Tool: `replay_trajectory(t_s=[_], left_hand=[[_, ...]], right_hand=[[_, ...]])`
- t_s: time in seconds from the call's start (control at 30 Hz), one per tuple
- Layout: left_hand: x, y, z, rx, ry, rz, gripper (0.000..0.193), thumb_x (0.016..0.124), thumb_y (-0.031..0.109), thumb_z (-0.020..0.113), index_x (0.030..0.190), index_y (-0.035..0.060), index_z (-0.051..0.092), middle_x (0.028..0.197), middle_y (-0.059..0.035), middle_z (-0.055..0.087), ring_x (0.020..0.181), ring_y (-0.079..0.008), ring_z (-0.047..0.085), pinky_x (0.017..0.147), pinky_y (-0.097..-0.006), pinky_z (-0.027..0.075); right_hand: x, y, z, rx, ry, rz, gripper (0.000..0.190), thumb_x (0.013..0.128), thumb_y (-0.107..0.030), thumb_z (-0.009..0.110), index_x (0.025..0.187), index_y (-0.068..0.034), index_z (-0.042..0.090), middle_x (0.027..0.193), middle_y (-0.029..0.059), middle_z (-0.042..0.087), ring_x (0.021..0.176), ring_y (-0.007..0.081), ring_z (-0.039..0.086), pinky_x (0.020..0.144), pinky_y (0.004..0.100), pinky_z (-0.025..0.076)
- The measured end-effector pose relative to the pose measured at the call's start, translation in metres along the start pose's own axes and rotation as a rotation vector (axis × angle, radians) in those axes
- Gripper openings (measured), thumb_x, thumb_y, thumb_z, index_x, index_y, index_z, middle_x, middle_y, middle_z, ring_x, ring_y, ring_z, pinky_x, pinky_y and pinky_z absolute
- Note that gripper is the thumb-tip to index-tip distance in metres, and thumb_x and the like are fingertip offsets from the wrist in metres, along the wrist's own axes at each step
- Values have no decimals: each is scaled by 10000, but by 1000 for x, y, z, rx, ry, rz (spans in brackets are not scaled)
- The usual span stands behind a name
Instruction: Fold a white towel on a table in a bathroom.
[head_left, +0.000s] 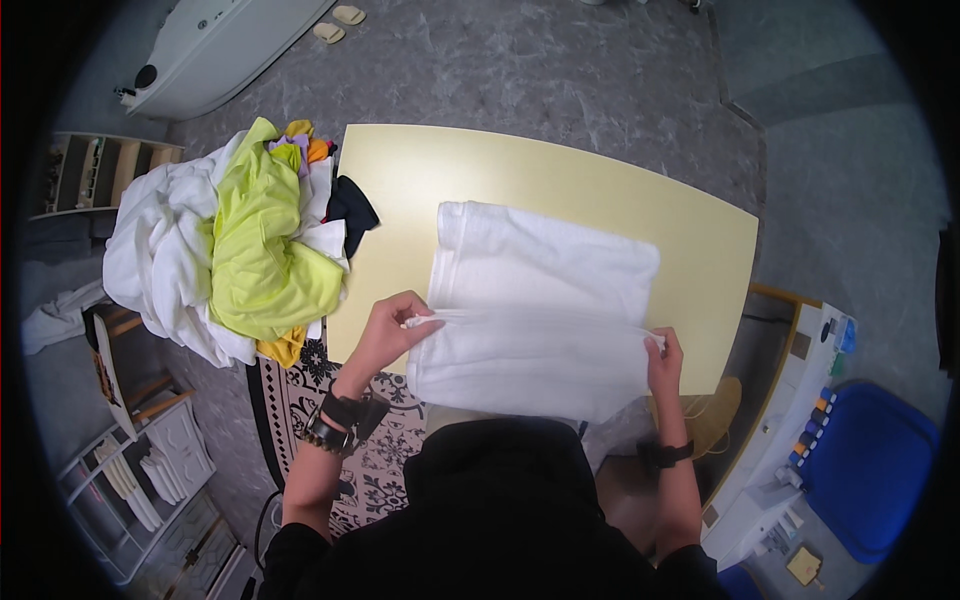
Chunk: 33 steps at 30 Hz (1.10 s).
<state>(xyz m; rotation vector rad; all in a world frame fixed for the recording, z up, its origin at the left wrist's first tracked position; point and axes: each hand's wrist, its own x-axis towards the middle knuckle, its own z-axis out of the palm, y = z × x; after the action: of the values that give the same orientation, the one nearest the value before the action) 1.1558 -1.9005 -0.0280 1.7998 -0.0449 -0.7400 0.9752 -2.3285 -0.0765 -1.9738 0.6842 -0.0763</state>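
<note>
A white cloth, likely a towel (544, 266), is spread in layers on the pale yellow table (405, 169), its near part reaching past the front edge towards my body. My left hand (395, 324) pinches a gathered ridge of it at the left side between thumb and fingers. At the right side my right hand (664, 358) grips the other end of that ridge. Between both hands the ridge runs nearly straight across the cloth. Dark bands circle both wrists.
Heaped at the table's left are a lime-green garment (259, 240), bulky white fabric (161, 240) and a dark cloth piece (351, 214). A patterned rug (375, 480) lies below. At right stand a white desk (750, 442) and a blue chair (870, 472).
</note>
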Motion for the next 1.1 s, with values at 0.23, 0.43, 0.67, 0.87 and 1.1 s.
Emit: replay_trajectory(t_s=[0.23,0.43,0.67,0.87,1.1], left_hand=[[29,48,9,100,-1,86,175,796,84,726,878,-27,618,794,-41,582,755,-104,544,696,-240,446],[90,4,10,473,-84,282,223,835,143,646,951,-44,611,928,-227,584,874,-407,554,747,-415,451],[66,-4,31,153,33,-27,167,890,136,594,891,-31,587,712,-66,569,682,-130,497,656,-290,426],[22,-3,42,67,109,43,127,882,101,589,900,-24,585,695,-48,559,696,-101,491,662,-265,429],[-72,28,45,156,60,13,144,886,115,594,931,-21,597,679,-29,551,639,-87,461,592,-246,412]], right_hand=[[24,-28,-21,66,96,-16,59,882,-67,614,922,-43,577,728,-52,521,574,-6,380,480,164,302],[59,-15,-8,-87,-155,-25,386,814,-64,704,1182,-36,591,910,16,591,760,85,540,646,230,464],[54,-14,-4,200,-199,93,152,899,-97,619,994,-38,515,862,10,557,790,72,492,712,223,423],[27,-7,-3,179,-68,6,133,915,-100,585,1006,-41,508,861,8,544,789,82,485,715,237,426],[-29,-21,-35,385,-190,46,178,906,-82,584,1070,-19,554,904,26,597,811,84,536,737,237,446]])
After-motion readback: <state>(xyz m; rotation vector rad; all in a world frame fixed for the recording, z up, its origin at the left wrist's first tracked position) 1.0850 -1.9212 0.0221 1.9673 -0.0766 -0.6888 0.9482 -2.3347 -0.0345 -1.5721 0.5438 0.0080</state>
